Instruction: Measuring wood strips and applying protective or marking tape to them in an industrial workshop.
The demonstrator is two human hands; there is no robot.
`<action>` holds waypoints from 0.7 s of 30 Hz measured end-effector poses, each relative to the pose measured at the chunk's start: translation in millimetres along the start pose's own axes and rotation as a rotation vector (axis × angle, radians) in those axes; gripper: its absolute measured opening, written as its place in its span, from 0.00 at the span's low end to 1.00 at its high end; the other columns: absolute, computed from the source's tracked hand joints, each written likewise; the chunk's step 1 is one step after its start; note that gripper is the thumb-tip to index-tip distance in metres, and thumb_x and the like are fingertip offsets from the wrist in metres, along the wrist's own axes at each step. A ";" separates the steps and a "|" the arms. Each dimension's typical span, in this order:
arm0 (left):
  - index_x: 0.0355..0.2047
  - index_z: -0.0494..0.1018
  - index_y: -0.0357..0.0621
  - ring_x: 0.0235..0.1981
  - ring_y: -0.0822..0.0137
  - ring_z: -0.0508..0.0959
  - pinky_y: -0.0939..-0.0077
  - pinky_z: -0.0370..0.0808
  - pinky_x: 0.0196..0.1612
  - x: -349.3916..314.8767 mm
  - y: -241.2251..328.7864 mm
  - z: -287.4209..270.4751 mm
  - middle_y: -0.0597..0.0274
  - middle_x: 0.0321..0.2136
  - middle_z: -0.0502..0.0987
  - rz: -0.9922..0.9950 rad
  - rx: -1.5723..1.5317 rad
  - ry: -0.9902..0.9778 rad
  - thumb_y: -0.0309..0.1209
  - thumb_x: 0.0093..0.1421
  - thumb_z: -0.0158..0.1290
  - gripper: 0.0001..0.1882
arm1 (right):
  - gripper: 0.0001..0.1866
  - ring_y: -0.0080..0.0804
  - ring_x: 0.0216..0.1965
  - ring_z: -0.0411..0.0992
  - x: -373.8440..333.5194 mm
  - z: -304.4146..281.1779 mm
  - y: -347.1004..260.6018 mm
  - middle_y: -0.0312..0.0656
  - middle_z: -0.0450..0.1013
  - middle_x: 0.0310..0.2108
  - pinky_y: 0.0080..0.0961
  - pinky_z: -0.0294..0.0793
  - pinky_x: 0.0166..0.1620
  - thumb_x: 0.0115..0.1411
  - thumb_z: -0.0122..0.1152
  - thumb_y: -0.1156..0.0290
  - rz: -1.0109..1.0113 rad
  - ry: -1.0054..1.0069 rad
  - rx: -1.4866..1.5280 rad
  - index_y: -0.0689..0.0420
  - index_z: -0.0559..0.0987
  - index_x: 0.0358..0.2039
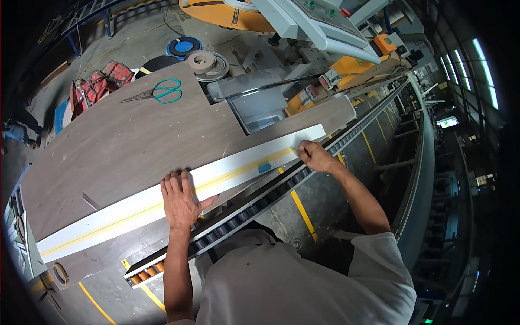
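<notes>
A long white board lies slantwise across the brown worktop, with a strip of yellow tape running along its length. My left hand is flat on the board, fingers stretched and thumb out to the right, pressing over part of the strip. Near the board's far right end, my right hand is closed in a pinch at the end of the yellow tape. A small blue-green patch sits on the board between my hands.
Green-handled scissors and tape rolls lie on the brown worktop. Another roll is at its near left corner. A roller conveyor rail runs along the near side. An orange and grey machine stands at the far right.
</notes>
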State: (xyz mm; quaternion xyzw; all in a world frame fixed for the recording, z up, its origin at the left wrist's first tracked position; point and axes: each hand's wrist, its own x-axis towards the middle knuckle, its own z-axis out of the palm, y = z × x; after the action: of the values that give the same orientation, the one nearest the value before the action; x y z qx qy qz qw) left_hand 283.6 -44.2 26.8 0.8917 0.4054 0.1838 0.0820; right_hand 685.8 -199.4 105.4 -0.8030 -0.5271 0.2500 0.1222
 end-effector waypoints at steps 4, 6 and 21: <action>0.58 0.67 0.33 0.56 0.44 0.67 0.48 0.61 0.64 -2.3 0.9 2.5 0.43 0.52 0.68 0.013 0.019 0.042 0.70 0.44 0.62 0.56 | 0.07 0.22 0.29 0.62 -16.9 -41.1 -60.0 0.33 0.68 0.26 0.24 0.66 0.33 0.68 0.56 0.72 -0.002 -0.221 0.303 0.63 0.75 0.37; 0.58 0.67 0.33 0.56 0.44 0.67 0.48 0.62 0.64 -3.2 -0.2 4.9 0.44 0.52 0.68 0.051 -0.019 0.018 0.69 0.45 0.63 0.55 | 0.07 0.20 0.29 0.62 -29.3 -56.1 -87.3 0.31 0.68 0.26 0.23 0.66 0.33 0.69 0.56 0.71 -0.063 -0.222 0.312 0.63 0.75 0.37; 0.61 0.70 0.39 0.58 0.48 0.69 0.56 0.64 0.64 -8.1 -13.2 -10.2 0.47 0.52 0.72 0.126 -0.524 0.202 0.54 0.59 0.61 0.39 | 0.06 0.14 0.27 0.68 28.1 -9.1 -302.8 0.33 0.74 0.24 0.18 0.69 0.30 0.64 0.62 0.76 -0.481 -0.410 0.442 0.63 0.76 0.31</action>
State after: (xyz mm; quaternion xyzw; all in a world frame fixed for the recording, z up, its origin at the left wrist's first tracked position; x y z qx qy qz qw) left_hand 265.5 -41.6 30.1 0.8408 0.2939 0.3748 0.2572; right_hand 461.8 -47.7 244.7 -0.5439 -0.6474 0.4772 0.2395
